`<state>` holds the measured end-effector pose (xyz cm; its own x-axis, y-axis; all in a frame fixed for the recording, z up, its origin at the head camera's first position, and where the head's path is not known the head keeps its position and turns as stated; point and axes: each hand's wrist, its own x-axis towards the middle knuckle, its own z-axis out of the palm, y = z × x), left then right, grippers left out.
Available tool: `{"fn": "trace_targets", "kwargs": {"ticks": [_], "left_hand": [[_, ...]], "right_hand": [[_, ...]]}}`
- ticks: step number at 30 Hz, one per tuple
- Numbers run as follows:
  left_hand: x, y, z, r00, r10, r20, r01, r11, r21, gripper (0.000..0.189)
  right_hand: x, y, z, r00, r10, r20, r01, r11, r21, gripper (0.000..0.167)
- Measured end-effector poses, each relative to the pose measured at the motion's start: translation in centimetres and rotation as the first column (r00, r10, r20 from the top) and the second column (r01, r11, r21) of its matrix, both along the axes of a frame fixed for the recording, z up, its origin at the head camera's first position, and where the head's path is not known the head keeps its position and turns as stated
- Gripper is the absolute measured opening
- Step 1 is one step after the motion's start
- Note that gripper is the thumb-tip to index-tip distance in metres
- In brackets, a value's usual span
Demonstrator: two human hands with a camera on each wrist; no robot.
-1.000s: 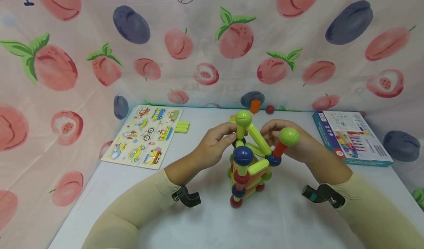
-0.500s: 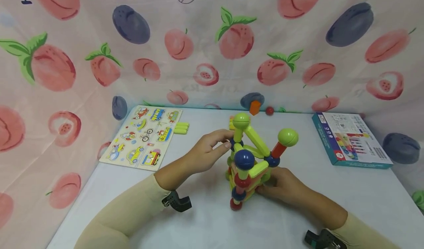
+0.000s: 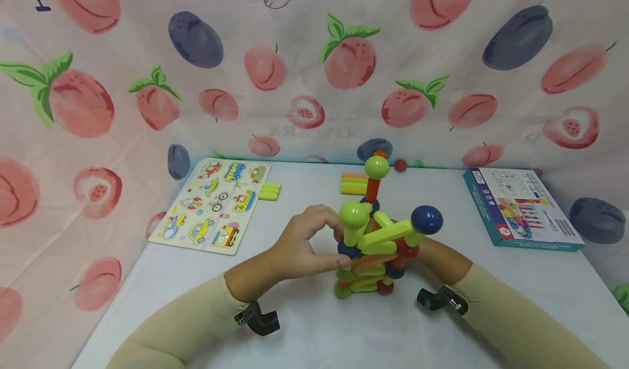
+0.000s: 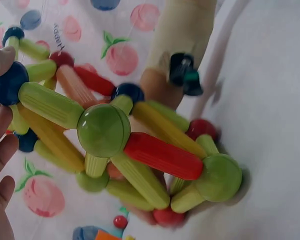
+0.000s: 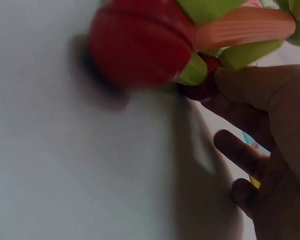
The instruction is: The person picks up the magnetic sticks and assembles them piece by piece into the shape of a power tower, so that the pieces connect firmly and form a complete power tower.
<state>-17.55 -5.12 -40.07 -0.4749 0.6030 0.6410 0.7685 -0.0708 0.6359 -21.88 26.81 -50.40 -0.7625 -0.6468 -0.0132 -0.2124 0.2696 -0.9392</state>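
A tower of magnetic sticks and balls [image 3: 385,233] stands upright on the table, in green, yellow, red, orange and blue. My left hand [image 3: 304,246] is at its left side, thumb and forefinger on either side of a blue ball [image 3: 348,249]; the left wrist view shows the thumb tip against a blue ball [image 4: 11,84]. Behind the tower, my right hand is mostly hidden in the head view. Seen from the right wrist, that hand [image 5: 275,125] pinches a dark red ball [image 5: 204,82] low on the tower, its other fingers loosely bent.
At the back left lies a picture puzzle board [image 3: 211,205] with several green sticks [image 3: 270,191] beside it. Yellow-green and orange sticks [image 3: 354,184] lie behind the tower. A red ball [image 3: 400,165] is by the backdrop, and a flat box [image 3: 526,208] lies at the right.
The tower has turned counterclockwise as seen from above: its blue-topped post swung from front to right. My right hand dropped from its upper part to the base, then went behind it.
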Motion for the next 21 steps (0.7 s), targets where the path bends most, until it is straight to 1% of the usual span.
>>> {"fn": "trace_targets", "kwargs": {"ticks": [1, 3, 4, 5, 6, 7, 8, 9, 10, 11, 12, 13, 14, 15, 16, 17, 19, 21], "left_hand": [[0.1, 0.1, 0.0, 1.0, -0.004, -0.006, 0.004, 1.0, -0.002, 0.037], [0.2, 0.3, 0.0, 1.0, -0.021, -0.017, 0.021, 1.0, 0.0, 0.038], [0.1, 0.4, -0.1, 0.999, -0.037, -0.021, 0.037, 0.999, 0.01, 0.037], [0.0, 0.5, -0.2, 0.998, -0.054, -0.019, 0.055, 0.998, 0.025, 0.036], [-0.2, 0.5, -0.3, 0.998, -0.066, -0.009, 0.066, 0.997, 0.045, 0.033], [-0.5, 0.6, -0.3, 0.998, -0.069, 0.01, 0.068, 0.996, 0.063, 0.03], [-0.7, 0.6, -0.3, 0.997, -0.06, 0.044, 0.057, 0.995, 0.076, 0.028], [-0.9, 0.7, -0.2, 0.996, -0.047, 0.079, 0.04, 0.995, 0.088, 0.025], [-1.2, 0.8, 0.0, 0.993, -0.027, 0.119, 0.016, 0.996, 0.093, 0.023], [-1.5, 1.0, 0.2, 0.986, -0.004, 0.165, -0.011, 0.996, 0.091, 0.022], [-1.8, 1.2, 0.4, 0.978, 0.017, 0.207, -0.035, 0.996, 0.084, 0.022], [-2.1, 1.5, 0.6, 0.97, 0.031, 0.24, -0.049, 0.996, 0.069, 0.023], [-2.4, 1.9, 0.8, 0.962, 0.025, 0.271, -0.044, 0.997, 0.062, 0.027], [-2.8, 2.2, 1.0, 0.956, 0.001, 0.292, -0.021, 0.998, 0.065, 0.031], [-3.1, 2.6, 1.1, 0.95, -0.029, 0.311, 0.008, 0.998, 0.068, 0.034], [-3.3, 2.9, 1.1, 0.942, -0.063, 0.329, 0.041, 0.996, 0.074, 0.037], [-3.7, 3.5, 1.2, 0.927, -0.132, 0.352, 0.108, 0.99, 0.088, 0.041], [-3.9, 4.0, 1.3, 0.913, -0.183, 0.365, 0.157, 0.983, 0.1, 0.043]], "right_hand": [[-1.0, 0.4, -1.2, 0.999, 0.041, -0.001, -0.041, 0.997, -0.058, 0.022], [-2.7, 0.8, -2.5, 0.994, 0.108, -0.003, -0.107, 0.988, -0.108, 0.024], [-3.4, 0.8, -2.8, 0.995, 0.093, -0.023, -0.094, 0.992, -0.087, 0.021], [-3.7, 0.3, -2.1, 0.997, 0.064, -0.049, -0.065, 0.997, -0.029, 0.017], [-3.9, -0.2, -1.2, 0.993, 0.029, -0.113, -0.025, 0.999, 0.042, 0.012], [-4.1, -0.7, -0.1, 0.98, -0.016, -0.201, 0.04, 0.992, 0.12, 0.011], [-4.1, -1.3, 1.1, 0.952, -0.067, -0.3, 0.134, 0.968, 0.21, 0.01], [-4.2, -1.7, 2.2, 0.904, -0.091, -0.418, 0.22, 0.936, 0.273, 0.011], [-4.4, -2.1, 3.0, 0.843, -0.104, -0.528, 0.323, 0.882, 0.342, 0.013], [-4.6, -2.4, 3.6, 0.782, -0.087, -0.617, 0.398, 0.832, 0.387, 0.016], [-4.9, -2.6, 3.7, 0.726, -0.069, -0.685, 0.473, 0.772, 0.424, 0.02], [-5.2, -2.7, 3.6, 0.679, -0.04, -0.733, 0.523, 0.727, 0.445, 0.027], [-5.6, -2.8, 3.4, 0.643, -0.001, -0.766, 0.552, 0.694, 0.462, 0.028], [-5.8, -2.9, 3.2, 0.618, 0.035, -0.785, 0.565, 0.674, 0.475, 0.028], [-6.1, -3.0, 2.9, 0.604, 0.061, -0.795, 0.578, 0.653, 0.489, 0.026], [-6.2, -3.2, 2.7, 0.6, 0.072, -0.797, 0.586, 0.639, 0.499, 0.027], [-6.3, -3.3, 2.4, 0.586, 0.075, -0.807, 0.598, 0.633, 0.492, 0.03], [-6.4, -3.1, 2.0, 0.586, 0.055, -0.808, 0.615, 0.619, 0.489, 0.029]]}}
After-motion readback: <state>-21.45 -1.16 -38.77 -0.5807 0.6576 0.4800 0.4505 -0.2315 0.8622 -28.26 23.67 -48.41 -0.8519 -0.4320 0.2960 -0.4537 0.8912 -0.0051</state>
